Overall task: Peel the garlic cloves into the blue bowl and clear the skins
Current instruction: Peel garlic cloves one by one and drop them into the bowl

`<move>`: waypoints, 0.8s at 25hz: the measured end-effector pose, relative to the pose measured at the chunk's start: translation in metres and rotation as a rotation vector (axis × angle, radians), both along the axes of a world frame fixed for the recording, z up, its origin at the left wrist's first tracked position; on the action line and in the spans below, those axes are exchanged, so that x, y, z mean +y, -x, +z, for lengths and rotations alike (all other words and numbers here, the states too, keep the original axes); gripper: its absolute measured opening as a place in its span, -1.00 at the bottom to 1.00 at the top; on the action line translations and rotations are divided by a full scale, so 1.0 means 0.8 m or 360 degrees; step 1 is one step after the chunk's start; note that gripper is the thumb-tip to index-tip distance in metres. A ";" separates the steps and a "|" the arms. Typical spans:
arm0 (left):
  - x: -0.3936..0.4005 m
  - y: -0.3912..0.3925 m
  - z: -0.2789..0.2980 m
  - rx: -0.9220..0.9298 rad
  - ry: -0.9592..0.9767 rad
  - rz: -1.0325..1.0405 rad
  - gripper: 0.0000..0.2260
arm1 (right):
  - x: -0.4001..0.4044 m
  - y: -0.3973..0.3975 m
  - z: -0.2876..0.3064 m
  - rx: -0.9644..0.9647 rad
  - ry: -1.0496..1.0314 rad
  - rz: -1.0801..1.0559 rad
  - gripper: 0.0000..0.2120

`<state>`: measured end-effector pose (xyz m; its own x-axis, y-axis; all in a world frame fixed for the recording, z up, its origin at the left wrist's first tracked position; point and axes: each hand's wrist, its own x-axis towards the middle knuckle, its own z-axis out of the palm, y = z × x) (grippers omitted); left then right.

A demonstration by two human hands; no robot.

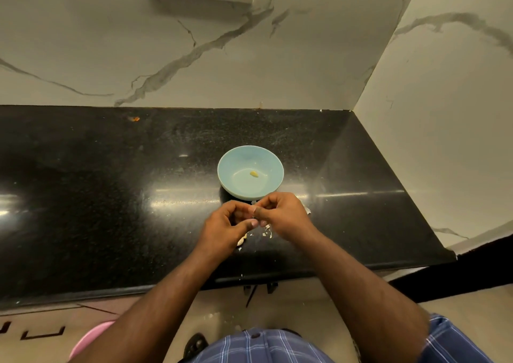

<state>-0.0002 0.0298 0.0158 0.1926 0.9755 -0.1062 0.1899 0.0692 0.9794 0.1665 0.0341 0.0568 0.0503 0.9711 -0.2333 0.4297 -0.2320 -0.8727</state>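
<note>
While both hands (254,219) seemingly pinch a clove, skins (266,233) litter the counter edge (333,269).

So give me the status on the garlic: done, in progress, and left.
Done: one peeled clove lies in the blue bowl. In hand: the left hand and right hand meet in front of the bowl, apparently peeling; the clove is hidden. Left: skins litter the black counter, uncleared.

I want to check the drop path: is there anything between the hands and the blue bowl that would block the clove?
Nothing visible does. The left hand and right hand work just in front of the blue bowl, whose open top holds one peeled clove. Skins lie on the counter under the hands, not toward the bowl.
</note>
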 end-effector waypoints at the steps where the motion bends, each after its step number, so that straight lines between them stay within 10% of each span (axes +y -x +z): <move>1: 0.001 -0.003 0.004 0.0005 -0.0011 0.0030 -0.85 | -0.002 -0.001 0.005 0.0113 0.0026 -0.0020 -0.94; 20: -0.002 -0.014 0.031 -0.0013 -0.0170 0.0136 -0.96 | -0.020 0.007 0.029 0.0616 -0.0006 -0.0330 -0.86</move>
